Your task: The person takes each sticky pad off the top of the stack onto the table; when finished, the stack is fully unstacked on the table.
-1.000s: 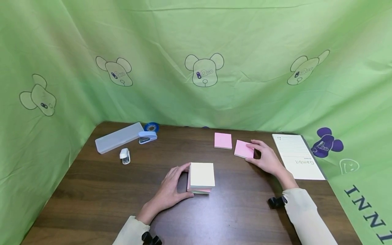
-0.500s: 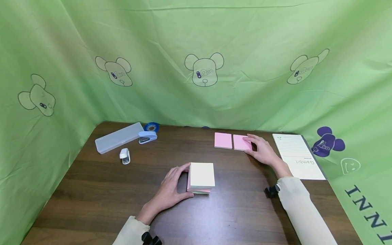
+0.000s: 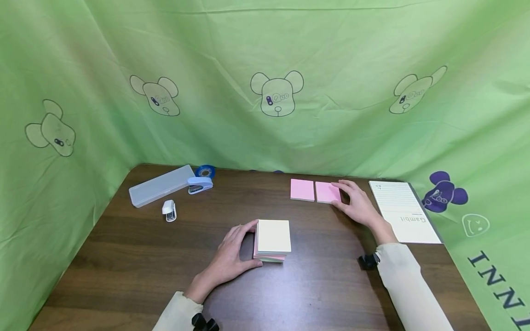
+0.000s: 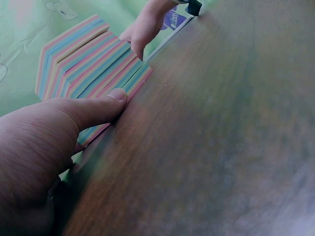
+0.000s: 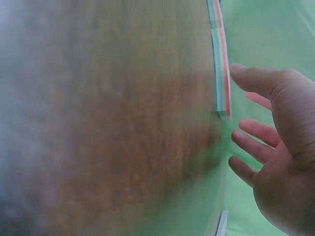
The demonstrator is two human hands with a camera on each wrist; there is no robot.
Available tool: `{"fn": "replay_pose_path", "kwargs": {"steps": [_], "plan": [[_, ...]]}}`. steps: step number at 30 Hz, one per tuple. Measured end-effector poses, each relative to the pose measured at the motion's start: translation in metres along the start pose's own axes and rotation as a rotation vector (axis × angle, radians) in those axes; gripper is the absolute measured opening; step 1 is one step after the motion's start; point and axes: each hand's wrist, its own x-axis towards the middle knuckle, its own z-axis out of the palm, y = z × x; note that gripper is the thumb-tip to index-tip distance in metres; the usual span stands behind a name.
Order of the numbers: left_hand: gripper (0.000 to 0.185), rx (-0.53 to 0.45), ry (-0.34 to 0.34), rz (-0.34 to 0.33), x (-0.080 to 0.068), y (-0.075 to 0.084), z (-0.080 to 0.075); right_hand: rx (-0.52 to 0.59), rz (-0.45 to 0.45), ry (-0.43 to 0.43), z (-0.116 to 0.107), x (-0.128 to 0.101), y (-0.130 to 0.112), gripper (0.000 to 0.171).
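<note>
Between the left hand [image 3: 229, 257] at the paper stack [image 3: 272, 240] and the right hand [image 3: 359, 205], bare table [image 3: 323, 257] lies open. Two pink pads [image 3: 315, 191] lie beyond the right fingertips; the notebook [image 3: 403, 210] (close by) flanks its outer side.

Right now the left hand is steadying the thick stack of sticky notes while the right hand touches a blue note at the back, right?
Not quite: the note under the right hand is pink, as the head view shows. The left hand does steady the stack.
</note>
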Motion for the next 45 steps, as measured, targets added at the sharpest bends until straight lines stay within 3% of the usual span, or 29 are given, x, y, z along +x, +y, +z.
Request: {"fn": "replay_pose_path", "kwargs": {"steps": [10, 21, 28, 36, 45], "plan": [[0.111, 0.011, -0.005, -0.007, 0.000, 0.002, -0.002, 0.025, -0.066, 0.191, 0.005, -0.019, -0.031, 0.051], [0.111, 0.015, 0.009, 0.016, 0.001, 0.002, -0.001, 0.073, -0.161, 0.260, 0.021, -0.040, -0.074, 0.048], [0.111, 0.016, 0.001, 0.006, 0.001, 0.002, -0.001, 0.124, -0.228, 0.238, 0.031, -0.050, -0.104, 0.049], [0.112, 0.015, 0.009, 0.007, 0.001, 0.002, -0.002, 0.198, -0.273, 0.157, 0.040, -0.056, -0.134, 0.052], [0.111, -0.013, -0.013, -0.015, 0.001, 0.001, -0.002, 0.199, -0.265, 0.023, 0.046, -0.056, -0.158, 0.075]]}}
